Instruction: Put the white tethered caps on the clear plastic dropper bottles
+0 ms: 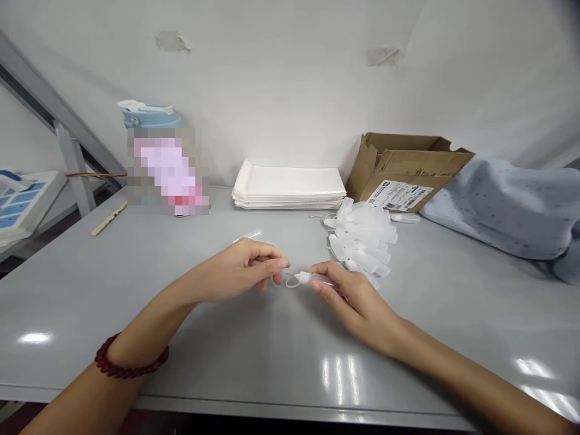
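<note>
My right hand (351,296) grips a small translucent needle-tip bottle (304,277) between thumb and fingers. The bottle lies almost level, its white cap and thin tip facing left, with a small loop of cord or plastic hanging at the tip. Close to that tip is my left hand (249,269), its thumb pressed to the forefinger; anything pinched there is too small to make out. Behind the left hand lies a clear plastic piece (251,235), partly covered by it. A pile of similar bottles (362,232) rests beyond my right hand.
White padded envelopes (290,184) are stacked at the back of the grey table (212,344). An open cardboard box (408,169) and a blue-grey cloth (512,205) stand to the right. Back left are a blue container (151,116), a blurred pink item (170,169) and a thin strip (109,219).
</note>
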`<action>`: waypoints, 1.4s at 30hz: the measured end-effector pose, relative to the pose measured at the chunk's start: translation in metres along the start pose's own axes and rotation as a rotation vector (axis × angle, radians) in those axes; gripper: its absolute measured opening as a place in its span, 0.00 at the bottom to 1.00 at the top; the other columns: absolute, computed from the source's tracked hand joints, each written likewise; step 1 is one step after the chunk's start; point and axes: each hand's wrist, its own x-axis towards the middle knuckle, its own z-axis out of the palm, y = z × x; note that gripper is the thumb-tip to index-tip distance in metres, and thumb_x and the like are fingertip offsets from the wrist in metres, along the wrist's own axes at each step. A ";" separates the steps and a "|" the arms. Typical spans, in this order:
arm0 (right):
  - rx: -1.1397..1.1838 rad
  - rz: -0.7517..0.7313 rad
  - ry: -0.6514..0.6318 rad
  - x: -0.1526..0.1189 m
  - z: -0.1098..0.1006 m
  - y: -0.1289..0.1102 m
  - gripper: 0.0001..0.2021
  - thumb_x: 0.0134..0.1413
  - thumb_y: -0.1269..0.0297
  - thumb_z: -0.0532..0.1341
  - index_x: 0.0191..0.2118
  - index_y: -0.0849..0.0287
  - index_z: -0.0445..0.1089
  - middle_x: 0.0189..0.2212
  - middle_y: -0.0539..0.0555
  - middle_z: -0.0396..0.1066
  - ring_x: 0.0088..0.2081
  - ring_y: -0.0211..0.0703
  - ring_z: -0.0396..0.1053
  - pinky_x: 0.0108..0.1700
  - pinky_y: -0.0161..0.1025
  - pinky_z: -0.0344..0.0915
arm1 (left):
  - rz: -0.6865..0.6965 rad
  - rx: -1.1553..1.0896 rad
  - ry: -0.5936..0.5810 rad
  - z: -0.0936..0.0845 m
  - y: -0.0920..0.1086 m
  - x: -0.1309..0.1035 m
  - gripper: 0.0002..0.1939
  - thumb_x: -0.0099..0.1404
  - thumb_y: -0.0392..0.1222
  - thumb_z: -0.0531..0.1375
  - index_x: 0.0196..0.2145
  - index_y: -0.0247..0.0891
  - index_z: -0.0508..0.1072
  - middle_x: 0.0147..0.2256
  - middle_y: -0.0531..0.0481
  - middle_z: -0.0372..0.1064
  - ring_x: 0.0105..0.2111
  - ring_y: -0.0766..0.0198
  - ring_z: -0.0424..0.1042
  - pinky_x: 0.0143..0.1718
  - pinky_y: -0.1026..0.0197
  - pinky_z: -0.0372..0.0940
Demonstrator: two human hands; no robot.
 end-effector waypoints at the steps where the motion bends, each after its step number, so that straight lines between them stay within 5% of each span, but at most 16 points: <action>1: 0.002 0.000 0.018 0.000 -0.001 0.000 0.11 0.64 0.61 0.49 0.41 0.60 0.65 0.25 0.48 0.65 0.25 0.34 0.61 0.29 0.33 0.57 | 0.004 -0.019 -0.011 -0.001 0.000 0.000 0.17 0.65 0.51 0.51 0.31 0.38 0.74 0.25 0.54 0.68 0.25 0.68 0.66 0.26 0.67 0.58; 14: -0.061 -0.024 -0.005 -0.001 -0.001 0.003 0.12 0.64 0.60 0.49 0.42 0.61 0.64 0.20 0.46 0.61 0.23 0.35 0.60 0.27 0.34 0.56 | 0.016 -0.095 -0.046 0.006 0.002 0.001 0.11 0.64 0.43 0.53 0.30 0.38 0.72 0.27 0.53 0.70 0.25 0.68 0.66 0.28 0.66 0.61; 24: -0.076 -0.123 -0.100 -0.001 -0.002 0.009 0.11 0.63 0.63 0.50 0.45 0.62 0.63 0.38 0.56 0.72 0.35 0.40 0.69 0.38 0.37 0.64 | 0.032 -0.045 -0.185 0.011 -0.001 0.003 0.13 0.65 0.43 0.51 0.33 0.37 0.73 0.29 0.52 0.71 0.27 0.68 0.67 0.29 0.66 0.61; 32: -0.190 -0.199 -0.115 -0.002 -0.001 0.011 0.13 0.64 0.61 0.48 0.47 0.62 0.61 0.38 0.58 0.70 0.35 0.42 0.68 0.36 0.40 0.66 | 0.016 0.061 -0.208 0.015 0.006 0.000 0.17 0.66 0.48 0.50 0.30 0.38 0.73 0.27 0.53 0.70 0.26 0.67 0.66 0.27 0.67 0.59; 35: -0.319 -0.251 0.001 0.002 -0.008 0.017 0.13 0.64 0.60 0.48 0.47 0.62 0.61 0.40 0.60 0.66 0.39 0.46 0.67 0.39 0.43 0.67 | 0.002 0.214 -0.097 0.010 0.001 -0.003 0.18 0.66 0.50 0.49 0.27 0.39 0.72 0.23 0.54 0.67 0.24 0.67 0.63 0.22 0.66 0.54; 39: -0.477 -0.205 0.191 0.011 -0.026 0.030 0.14 0.63 0.61 0.49 0.50 0.62 0.59 0.47 0.65 0.60 0.50 0.51 0.60 0.49 0.49 0.63 | 0.019 0.428 0.222 0.002 -0.007 -0.006 0.16 0.64 0.48 0.51 0.24 0.39 0.71 0.19 0.53 0.63 0.20 0.67 0.58 0.22 0.64 0.49; 42: -0.651 -0.138 0.221 0.018 -0.037 0.038 0.15 0.62 0.59 0.50 0.49 0.62 0.61 0.54 0.67 0.56 0.56 0.56 0.55 0.52 0.54 0.58 | 0.058 0.400 0.313 0.002 -0.010 -0.008 0.14 0.63 0.45 0.52 0.24 0.40 0.71 0.19 0.52 0.63 0.20 0.65 0.58 0.22 0.62 0.47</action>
